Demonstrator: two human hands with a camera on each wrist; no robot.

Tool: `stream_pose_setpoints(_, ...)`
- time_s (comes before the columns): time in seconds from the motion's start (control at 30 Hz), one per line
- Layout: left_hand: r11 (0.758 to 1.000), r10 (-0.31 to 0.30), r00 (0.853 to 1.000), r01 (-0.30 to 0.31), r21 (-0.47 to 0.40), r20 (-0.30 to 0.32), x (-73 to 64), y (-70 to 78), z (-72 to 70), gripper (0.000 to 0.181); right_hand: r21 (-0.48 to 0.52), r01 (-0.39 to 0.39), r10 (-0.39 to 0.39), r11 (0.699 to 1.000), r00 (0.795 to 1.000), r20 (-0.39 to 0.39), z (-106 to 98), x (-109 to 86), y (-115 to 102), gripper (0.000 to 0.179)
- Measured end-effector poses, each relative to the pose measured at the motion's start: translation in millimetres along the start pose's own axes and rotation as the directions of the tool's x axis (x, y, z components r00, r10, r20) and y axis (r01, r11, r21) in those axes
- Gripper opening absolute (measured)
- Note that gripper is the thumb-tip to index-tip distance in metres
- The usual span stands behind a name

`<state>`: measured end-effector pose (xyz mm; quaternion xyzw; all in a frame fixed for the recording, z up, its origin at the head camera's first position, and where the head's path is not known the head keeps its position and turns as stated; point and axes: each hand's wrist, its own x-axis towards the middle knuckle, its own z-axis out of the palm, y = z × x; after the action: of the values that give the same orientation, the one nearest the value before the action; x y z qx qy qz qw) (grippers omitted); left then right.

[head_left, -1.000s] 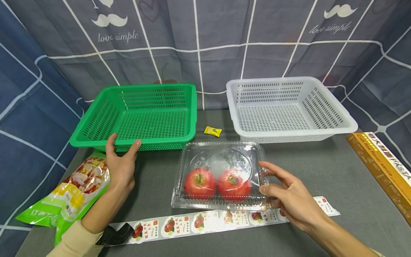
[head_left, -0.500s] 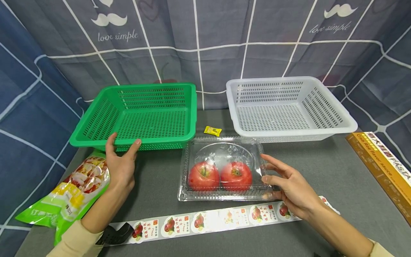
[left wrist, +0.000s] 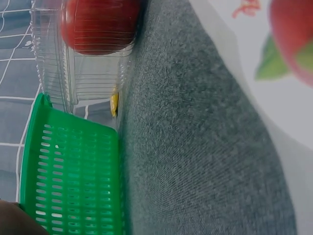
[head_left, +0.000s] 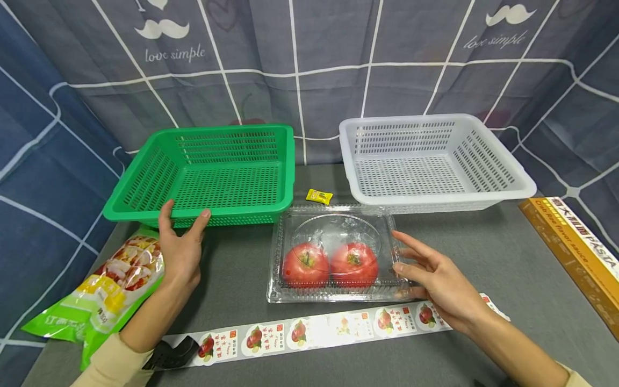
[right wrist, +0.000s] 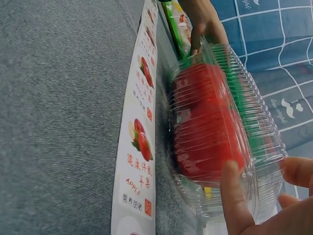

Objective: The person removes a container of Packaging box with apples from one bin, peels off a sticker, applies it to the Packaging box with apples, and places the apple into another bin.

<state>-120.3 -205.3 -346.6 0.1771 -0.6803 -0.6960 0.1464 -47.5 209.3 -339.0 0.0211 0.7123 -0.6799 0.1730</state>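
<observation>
A clear plastic clamshell box with two red apples inside lies on the grey tabletop, its lid down. My right hand holds the box's right side, thumb and fingers at its edge. In the right wrist view the thumb presses the box's side. My left hand is at the front rim of the green basket, thumb and index finger spread apart and holding nothing. Only a bit of that hand shows in the left wrist view, at the basket's edge.
A strip of apple stickers lies in front of the box. A white basket stands back right, a small yellow packet between the baskets. A green food bag lies left, a pasta box right.
The clamshell box has shifted slightly back and to the right with my right hand, then stopped. My left hand has stayed at the green basket.
</observation>
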Motion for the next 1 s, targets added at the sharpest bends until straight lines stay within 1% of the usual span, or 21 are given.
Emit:
stream_pose_setpoints(0.1, 0.999, -0.029, 0.999, 0.029, -0.016, 0.035, -1.5, 1.1, -3.8, 0.077, -0.038, 0.009, -0.009, 0.999, 1.000, -0.020, -2, -3.5, 3, 0.070)
stream_pose_setpoints(0.2, 0.998, -0.049, 0.997, 0.051, -0.040, 0.053, -3.7, 2.0, -9.0, 0.075, -0.029, -0.001, -0.001, 1.000, 0.999, -0.051, -4, -7.3, 8, 0.068)
stream_pose_setpoints(0.27, 0.996, -0.055, 0.997, 0.058, -0.062, 0.055, -6.6, 2.1, -12.9, 0.072, 0.003, -0.030, 0.030, 1.000, 0.997, -0.071, -5, -10.3, 12, 0.066)
stream_pose_setpoints(0.33, 0.995, -0.057, 0.997, 0.062, -0.084, 0.052, -10.9, 2.1, -17.0, 0.070, 0.029, -0.079, 0.081, 0.996, 0.993, -0.087, -5, -13.8, 18, 0.065)
stream_pose_setpoints(0.43, 0.994, -0.066, 0.996, 0.070, -0.080, 0.058, -20.4, 2.0, -23.2, 0.064, 0.062, -0.137, 0.143, 0.989, 0.983, -0.111, -3, -19.0, 27, 0.061)
stream_pose_setpoints(0.5, 0.998, -0.057, 0.992, 0.062, -0.032, 0.115, -28.5, -0.6, -28.6, 0.060, 0.073, -0.148, 0.157, 0.986, 0.980, -0.126, -3, -21.6, 32, 0.058)
stream_pose_setpoints(0.53, 0.998, -0.057, 0.986, 0.054, 0.024, 0.155, -33.1, -1.7, -31.0, 0.058, 0.075, -0.145, 0.154, 0.987, 0.979, -0.134, -3, -22.7, 35, 0.057)
stream_pose_setpoints(0.57, 0.995, -0.048, 0.977, 0.028, 0.100, 0.206, -37.9, -3.3, -33.7, 0.056, 0.079, -0.134, 0.144, 0.988, 0.979, -0.143, -4, -23.5, 37, 0.056)
stream_pose_setpoints(0.6, 0.981, -0.051, 0.963, -0.002, 0.196, 0.265, -42.7, -4.7, -36.8, 0.055, 0.080, -0.124, 0.135, 0.989, 0.980, -0.149, -5, -24.5, 39, 0.056)
stream_pose_setpoints(0.63, 0.956, -0.044, 0.943, -0.056, 0.288, 0.329, -48.2, -6.5, -40.8, 0.054, 0.075, -0.121, 0.131, 0.990, 0.979, -0.155, -6, -25.3, 40, 0.055)
stream_pose_setpoints(0.67, 0.921, -0.028, 0.917, -0.131, 0.366, 0.397, -53.6, -8.5, -44.8, 0.053, 0.067, -0.113, 0.122, 0.991, 0.980, -0.155, -8, -26.3, 42, 0.055)
stream_pose_setpoints(0.7, 0.870, -0.032, 0.892, -0.197, 0.451, 0.452, -58.8, -10.1, -48.9, 0.053, 0.058, -0.104, 0.112, 0.993, 0.981, -0.158, -9, -27.2, 43, 0.055)
stream_pose_setpoints(0.73, 0.803, -0.040, 0.864, -0.271, 0.531, 0.502, -63.6, -11.4, -52.7, 0.054, 0.050, -0.094, 0.101, 0.994, 0.982, -0.158, -10, -28.0, 44, 0.056)
stream_pose_setpoints(0.77, 0.736, -0.049, 0.835, -0.340, 0.585, 0.548, -67.9, -13.2, -57.0, 0.056, 0.044, -0.086, 0.092, 0.995, 0.983, -0.159, -11, -28.9, 45, 0.056)
stream_pose_setpoints(0.8, 0.674, -0.070, 0.805, -0.397, 0.623, 0.589, -71.6, -15.3, -61.3, 0.059, 0.036, -0.080, 0.085, 0.996, 0.983, -0.161, -12, -29.7, 46, 0.055)
stream_pose_setpoints(0.83, 0.618, -0.074, 0.775, -0.458, 0.639, 0.627, -74.9, -17.9, -65.3, 0.060, 0.033, -0.072, 0.076, 0.997, 0.984, -0.159, -12, -30.5, 47, 0.054)
stream_pose_setpoints(0.87, 0.561, -0.100, 0.750, -0.500, 0.660, 0.654, -77.4, -20.4, -68.8, 0.062, 0.031, -0.061, 0.065, 0.998, 0.985, -0.158, -12, -31.6, 48, 0.053)
stream_pose_setpoints(0.9, 0.502, -0.125, 0.730, -0.538, 0.677, 0.672, -79.4, -22.5, -71.8, 0.064, 0.032, -0.054, 0.059, 0.998, 0.985, -0.160, -12, -32.5, 49, 0.051)
stream_pose_setpoints(0.93, 0.458, -0.132, 0.711, -0.574, 0.678, 0.691, -80.9, -24.8, -74.1, 0.063, 0.030, -0.049, 0.053, 0.998, 0.985, -0.162, -11, -33.6, 50, 0.049)
stream_pose_setpoints(0.97, 0.424, -0.135, 0.693, -0.606, 0.673, 0.708, -82.0, -26.7, -76.0, 0.061, 0.029, -0.043, 0.047, 0.999, 0.984, -0.170, -10, -34.8, 51, 0.046)
stream_pose_setpoints(1.0, 0.399, -0.124, 0.674, -0.638, 0.659, 0.728, -83.0, -29.0, -77.8, 0.058, 0.021, -0.034, 0.037, 0.999, 0.983, -0.178, -9, -36.0, 52, 0.042)
